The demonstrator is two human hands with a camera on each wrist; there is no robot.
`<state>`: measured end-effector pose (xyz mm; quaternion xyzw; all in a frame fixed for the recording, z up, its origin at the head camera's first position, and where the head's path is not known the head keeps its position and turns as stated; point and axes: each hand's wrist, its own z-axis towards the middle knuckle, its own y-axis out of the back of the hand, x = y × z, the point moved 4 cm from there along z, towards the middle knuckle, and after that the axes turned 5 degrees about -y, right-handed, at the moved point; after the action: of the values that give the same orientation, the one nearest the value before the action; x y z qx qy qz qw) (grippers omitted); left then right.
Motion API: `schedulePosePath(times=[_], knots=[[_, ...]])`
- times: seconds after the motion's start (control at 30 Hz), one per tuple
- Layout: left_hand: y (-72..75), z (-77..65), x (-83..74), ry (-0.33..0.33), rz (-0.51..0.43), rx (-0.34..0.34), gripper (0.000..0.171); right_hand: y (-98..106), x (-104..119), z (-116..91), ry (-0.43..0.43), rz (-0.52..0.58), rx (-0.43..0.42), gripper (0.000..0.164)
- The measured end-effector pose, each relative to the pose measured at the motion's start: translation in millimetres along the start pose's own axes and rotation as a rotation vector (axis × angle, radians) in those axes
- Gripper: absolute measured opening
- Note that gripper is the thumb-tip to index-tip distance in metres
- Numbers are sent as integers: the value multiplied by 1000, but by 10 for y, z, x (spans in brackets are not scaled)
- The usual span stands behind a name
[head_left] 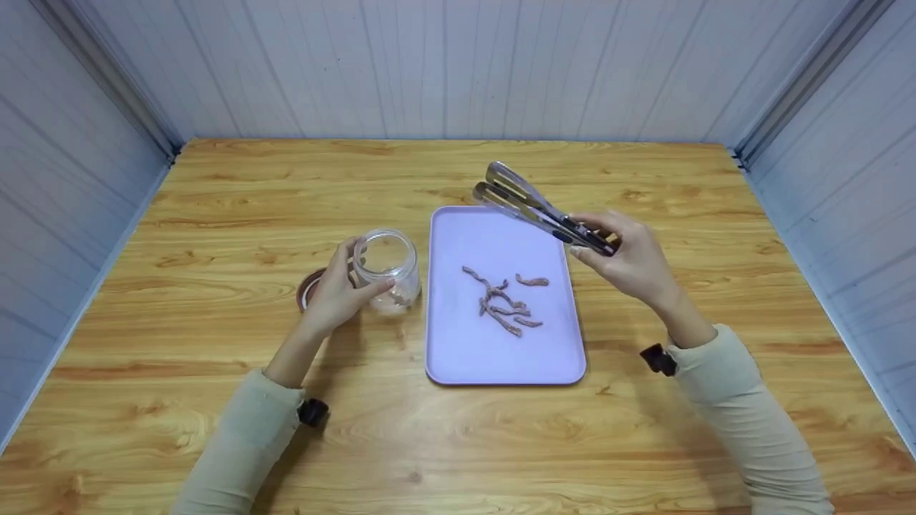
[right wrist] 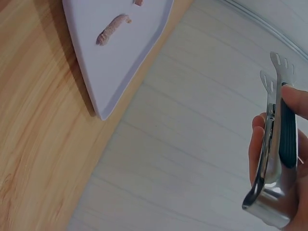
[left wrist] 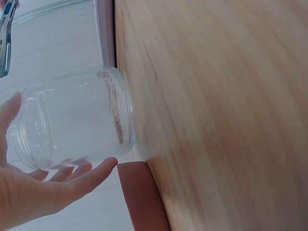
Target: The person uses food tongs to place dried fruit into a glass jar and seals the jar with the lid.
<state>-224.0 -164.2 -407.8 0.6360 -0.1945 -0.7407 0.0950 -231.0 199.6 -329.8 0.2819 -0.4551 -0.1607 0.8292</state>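
Observation:
My left hand [head_left: 336,292] holds a clear glass jar [head_left: 405,287], thumb on the near side and fingers round the far side. The jar stands upright with its mouth uncovered. Through its glass, the left wrist view shows a brownish dried strip [left wrist: 115,110] at the bottom. My right hand [head_left: 637,261] grips metal tongs with dark handles [right wrist: 288,139], raised over the tray's far right edge. The tongs' tips are apart with nothing between them. Several brown, twisted dried strips [head_left: 504,324] lie on the lilac tray [head_left: 494,366], mostly in a tangle.
A reddish-brown lid [left wrist: 144,197] lies on the wooden table [head_left: 401,458], left of the jar and partly behind my left hand. The tray sits just right of the jar. Pale panel walls [head_left: 444,71] close off the table's back and both sides.

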Motion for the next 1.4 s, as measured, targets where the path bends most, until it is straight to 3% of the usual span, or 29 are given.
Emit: schedulePosePath(times=[0.33, 0.6, 0.93, 1.4], knots=[[-1, -8, -2, 1, 10, -7, 87, 85, -192, -196, -33, -36, 4, 35], [-10, -18, -55, 3, 1, -1, 87, 146, -36, -387, -126, -63, 58, 35], [-13, -1, -6, 6, 4, -12, 84, 191, -634, -658, -146, -132, 114, 40], [-4, -9, -5, -1, -3, -15, 84, 236, -857, -851, -132, -231, 208, 43]])
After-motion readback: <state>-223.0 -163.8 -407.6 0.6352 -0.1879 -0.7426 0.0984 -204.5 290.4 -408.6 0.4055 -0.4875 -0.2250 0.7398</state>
